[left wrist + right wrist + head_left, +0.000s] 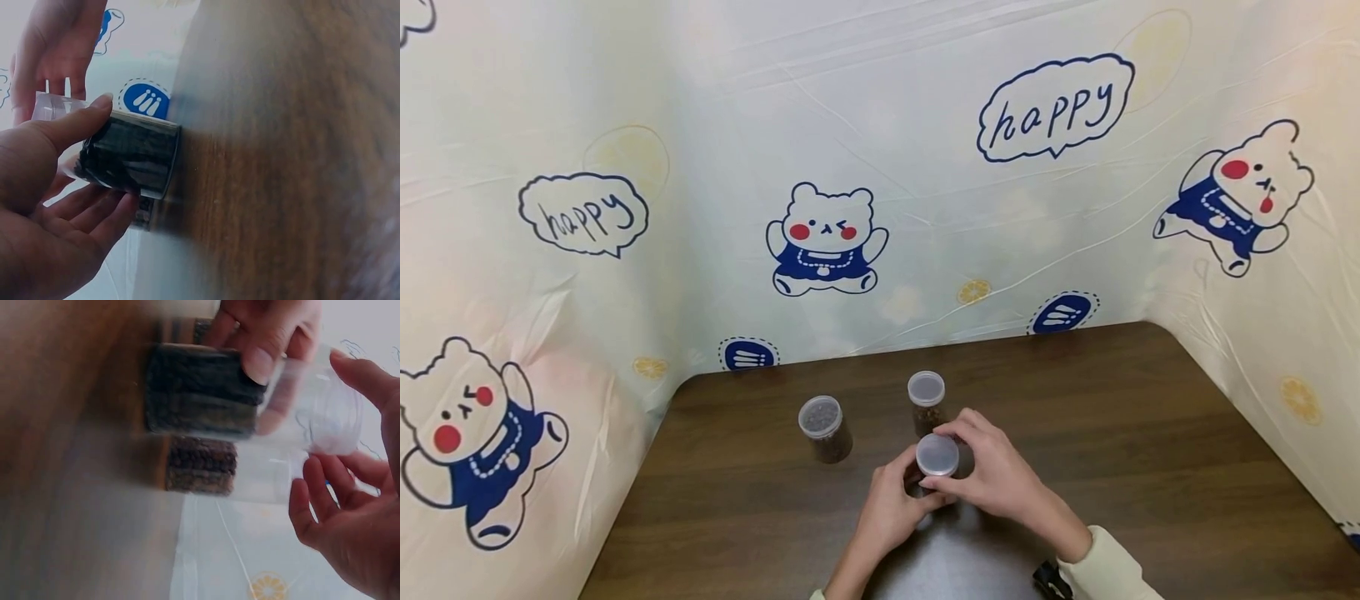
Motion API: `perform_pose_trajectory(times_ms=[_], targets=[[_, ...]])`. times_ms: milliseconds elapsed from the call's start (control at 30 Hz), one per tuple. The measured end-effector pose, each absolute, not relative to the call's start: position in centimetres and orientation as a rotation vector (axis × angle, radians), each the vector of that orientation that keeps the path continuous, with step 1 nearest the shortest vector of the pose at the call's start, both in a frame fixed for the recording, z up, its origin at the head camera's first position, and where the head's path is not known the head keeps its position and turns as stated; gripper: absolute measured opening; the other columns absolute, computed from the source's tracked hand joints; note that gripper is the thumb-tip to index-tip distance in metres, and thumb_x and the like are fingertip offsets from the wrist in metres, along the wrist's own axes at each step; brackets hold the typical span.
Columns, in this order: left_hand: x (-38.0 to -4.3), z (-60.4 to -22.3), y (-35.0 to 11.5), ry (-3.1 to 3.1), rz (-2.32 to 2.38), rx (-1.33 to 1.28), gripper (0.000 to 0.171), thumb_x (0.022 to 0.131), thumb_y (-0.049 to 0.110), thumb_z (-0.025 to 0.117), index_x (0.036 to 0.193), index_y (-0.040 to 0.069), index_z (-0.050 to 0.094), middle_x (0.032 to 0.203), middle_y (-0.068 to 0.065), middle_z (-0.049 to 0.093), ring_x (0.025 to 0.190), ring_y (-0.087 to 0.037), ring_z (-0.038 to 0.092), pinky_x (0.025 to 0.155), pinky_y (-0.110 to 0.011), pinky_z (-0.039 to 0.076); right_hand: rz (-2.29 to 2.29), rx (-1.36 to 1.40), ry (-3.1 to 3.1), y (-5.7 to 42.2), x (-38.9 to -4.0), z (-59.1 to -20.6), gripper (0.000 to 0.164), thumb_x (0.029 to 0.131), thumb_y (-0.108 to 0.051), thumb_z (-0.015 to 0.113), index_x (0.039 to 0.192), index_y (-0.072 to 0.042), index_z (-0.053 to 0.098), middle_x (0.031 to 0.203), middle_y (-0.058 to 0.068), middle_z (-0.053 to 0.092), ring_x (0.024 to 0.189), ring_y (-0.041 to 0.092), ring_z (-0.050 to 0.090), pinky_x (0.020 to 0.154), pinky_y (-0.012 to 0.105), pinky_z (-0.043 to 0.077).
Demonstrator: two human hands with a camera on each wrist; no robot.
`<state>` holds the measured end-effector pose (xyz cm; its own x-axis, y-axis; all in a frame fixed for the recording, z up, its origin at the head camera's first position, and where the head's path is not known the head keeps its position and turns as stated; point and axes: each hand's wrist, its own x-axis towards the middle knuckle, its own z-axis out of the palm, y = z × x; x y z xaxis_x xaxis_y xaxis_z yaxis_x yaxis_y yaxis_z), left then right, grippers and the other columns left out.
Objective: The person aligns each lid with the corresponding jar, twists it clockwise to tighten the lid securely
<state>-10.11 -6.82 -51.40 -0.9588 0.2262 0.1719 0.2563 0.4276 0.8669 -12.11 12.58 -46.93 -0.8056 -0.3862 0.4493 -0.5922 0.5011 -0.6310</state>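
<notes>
A clear plastic jar (134,150) with a pale translucent lid (937,455) stands upright on the table near its middle. Dark contents fill its lower part; their kind cannot be told. My left hand (891,502) grips the jar's body, thumb on one side and fingers on the other. Around the lid, my right hand (996,468) has its thumb and fingers on opposite sides, pinching it. The lid (337,412) sits on the jar's top in the right wrist view. Just behind it stands a second lidded jar (927,404) with brown grainy contents (203,465).
A third lidded jar (826,431), dark inside, stands to the left on the brown wooden table (737,500). A printed cloth (910,125) with bears hangs behind the table and along both sides. A black strap or device (1051,581) shows by the right sleeve.
</notes>
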Motion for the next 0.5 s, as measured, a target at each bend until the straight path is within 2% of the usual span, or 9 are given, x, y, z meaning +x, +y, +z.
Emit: perform_pose_trajectory(times_ms=[167,267,367,433,500], targets=[[-10.1,-51.5,-6.8,-2.636,-1.442,-0.441,0.053,0.077,0.022,0.094,0.125,0.024,0.072,0.112,0.003,0.080,0.104,-0.010,0.073,0.089,-0.028,0.060,1.124,0.669,-2.490,11.5,-11.8,-47.6,0.056,0.068,-0.047,0.099,0.098,-0.018,0.061,0.093,-0.009,0.054,0.085,0.002,0.051,0.073,0.021,0.051],[-10.1,-51.5,-6.9,-2.653,-1.419,-0.427,0.052,0.076,0.023,0.094,0.124,0.026,0.072,0.108,0.004,0.080,0.100,-0.008,0.072,0.087,-0.028,0.059,1.081,0.635,-2.548,11.4,-11.8,-47.4,0.064,0.067,-0.059,0.095,0.094,-0.018,0.055,0.088,-0.008,0.051,0.080,0.004,0.045,0.069,0.020,0.044],[-10.1,-51.4,-6.9,-2.659,-1.455,-0.431,0.051,0.077,0.025,0.095,0.123,0.026,0.072,0.110,0.004,0.080,0.102,-0.010,0.073,0.088,-0.028,0.060,1.107,0.660,-2.638,12.0,-11.9,-46.7,0.074,0.068,-0.067,0.091,0.110,-0.015,0.060,0.100,-0.006,0.058,0.089,0.006,0.052,0.076,0.024,0.050],[-10.1,-51.4,-7.0,-2.664,-1.488,-0.435,0.052,0.077,0.028,0.095,0.123,0.026,0.072,0.112,0.004,0.080,0.106,-0.010,0.073,0.092,-0.030,0.060,1.162,0.724,-2.680,12.7,-12.1,-46.2,0.082,0.070,-0.064,0.091,0.129,-0.015,0.061,0.116,-0.004,0.063,0.104,0.010,0.059,0.089,0.033,0.056],[-10.1,-51.3,-7.0,-2.667,-1.537,-0.437,0.054,0.078,0.030,0.095,0.125,0.026,0.071,0.115,0.004,0.080,0.110,-0.011,0.073,0.095,-0.031,0.060,1.190,0.819,-2.692,13.4,-12.3,-45.8,0.085,0.076,-0.056,0.091,0.143,-0.017,0.057,0.133,-0.003,0.063,0.119,0.014,0.060,0.100,0.042,0.056]])
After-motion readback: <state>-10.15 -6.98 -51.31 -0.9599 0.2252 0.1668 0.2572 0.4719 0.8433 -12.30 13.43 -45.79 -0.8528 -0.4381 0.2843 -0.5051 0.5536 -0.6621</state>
